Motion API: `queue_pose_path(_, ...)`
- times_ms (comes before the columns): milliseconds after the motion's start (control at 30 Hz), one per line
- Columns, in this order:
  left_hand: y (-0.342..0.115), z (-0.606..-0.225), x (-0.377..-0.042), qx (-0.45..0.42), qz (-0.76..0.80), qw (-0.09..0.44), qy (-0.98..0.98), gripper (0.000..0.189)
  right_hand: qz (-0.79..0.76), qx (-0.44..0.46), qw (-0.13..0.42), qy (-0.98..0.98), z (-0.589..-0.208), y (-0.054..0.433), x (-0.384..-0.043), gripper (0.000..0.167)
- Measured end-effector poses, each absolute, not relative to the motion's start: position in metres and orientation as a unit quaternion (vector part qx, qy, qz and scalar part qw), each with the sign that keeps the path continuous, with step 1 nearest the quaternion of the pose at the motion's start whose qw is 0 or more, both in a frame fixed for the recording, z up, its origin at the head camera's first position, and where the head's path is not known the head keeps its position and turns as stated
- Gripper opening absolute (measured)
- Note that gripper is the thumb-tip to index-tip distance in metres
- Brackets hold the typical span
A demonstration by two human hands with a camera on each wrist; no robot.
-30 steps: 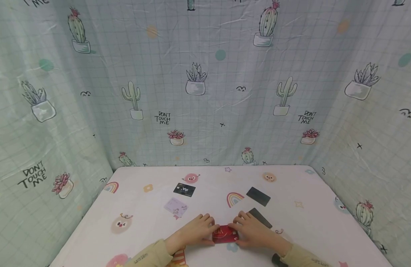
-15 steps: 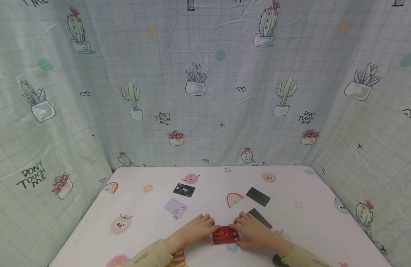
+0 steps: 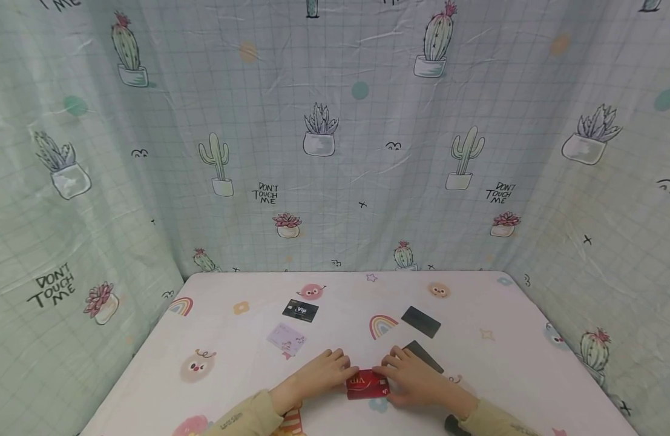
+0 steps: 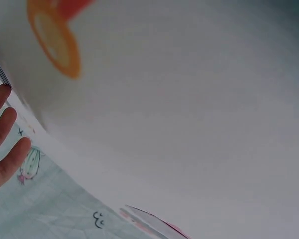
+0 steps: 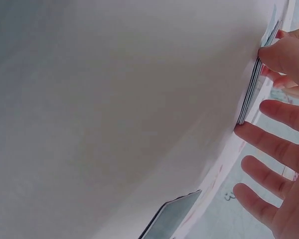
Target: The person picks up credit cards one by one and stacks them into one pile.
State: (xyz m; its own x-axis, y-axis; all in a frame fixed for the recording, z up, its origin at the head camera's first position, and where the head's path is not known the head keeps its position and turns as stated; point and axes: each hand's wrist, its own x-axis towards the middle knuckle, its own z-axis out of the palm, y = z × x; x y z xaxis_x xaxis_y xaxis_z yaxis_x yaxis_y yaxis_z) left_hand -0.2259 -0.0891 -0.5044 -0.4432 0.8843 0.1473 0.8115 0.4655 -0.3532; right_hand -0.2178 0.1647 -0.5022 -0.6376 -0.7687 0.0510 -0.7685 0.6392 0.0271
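Near the front middle of the table, a small stack of cards (image 5: pixel 249 94) lies low between both hands, a red VIP card (image 3: pixel 367 386) on top. My left hand (image 3: pixel 321 375) pinches its left end, fingers at the far edge and thumb low at the near side. At the right end my right hand (image 3: pixel 413 378) grips it between thumb and a finger; its other fingers stand spread in the right wrist view. The left wrist view shows only a few left fingertips (image 4: pixel 12 149) beside the stack's edge. Behind the right hand, a dark grey card (image 3: pixel 423 356) is partly hidden.
A black Vip card (image 3: pixel 301 310) and a pale purple card (image 3: pixel 287 339) lie farther back on the left. Another dark card (image 3: pixel 420 321) is at the back right. The printed white table (image 3: pixel 231 339) ends at a cactus-patterned curtain (image 3: pixel 362 169) on three sides.
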Motion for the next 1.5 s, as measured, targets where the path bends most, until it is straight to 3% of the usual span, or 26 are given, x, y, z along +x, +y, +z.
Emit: queue_pose_path(1500,-0.0968,-0.5021,-0.2205,-0.494,0.068,0.137,-0.856,0.044,0.029,0.388,-0.013,-0.921,-0.502,0.1683,-0.2157,0.059)
